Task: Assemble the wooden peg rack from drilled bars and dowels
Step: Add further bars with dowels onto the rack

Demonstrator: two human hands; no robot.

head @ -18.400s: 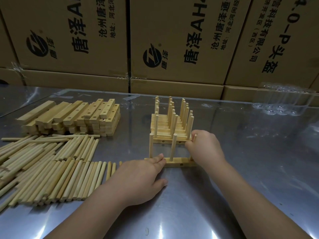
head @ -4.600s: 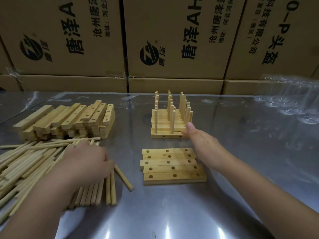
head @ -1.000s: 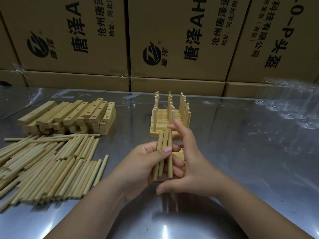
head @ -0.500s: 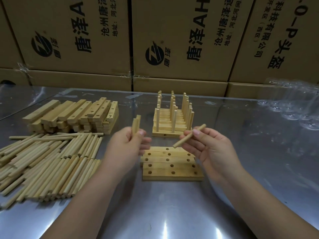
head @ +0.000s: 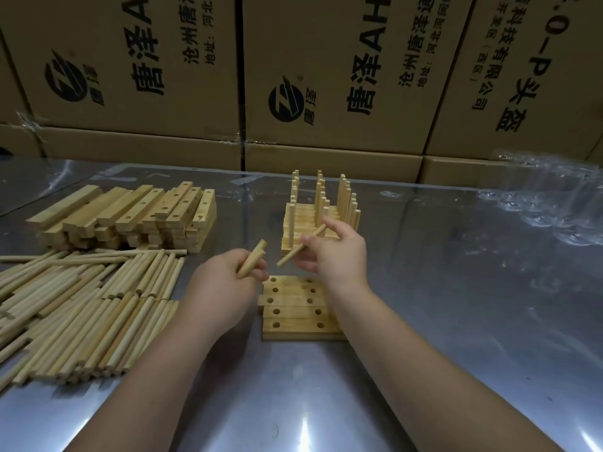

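Well left of the left hand [head: 222,287]: a wide heap of loose dowels [head: 81,308], flat on the metal table [head: 456,321]. Beyond that heap, left of and farther out than the left hand: a stack of drilled bars [head: 130,216], holes facing up.

Left hand raised above the table, fingers curled round a small bundle of short dowels [head: 252,264], free ends tilted up and to the right; count hard to tell, seemingly two.

Just below and between the two hands: five drilled bars laid side by side [head: 293,327], flat on the table, holes up, right ends hidden under the right forearm.

Right hand [head: 339,256] close beside the left but not touching it, pinching a single dowel [head: 290,255] between thumb and fingers, slanted, lower tip aimed down and left above the flat bars.

Just beyond the right hand: a cluster of finished peg racks [head: 306,213], pegs upright.

Far right of the right hand: crumpled clear plastic [head: 548,203]. Along the back: cardboard boxes [head: 326,76] with printed lettering.
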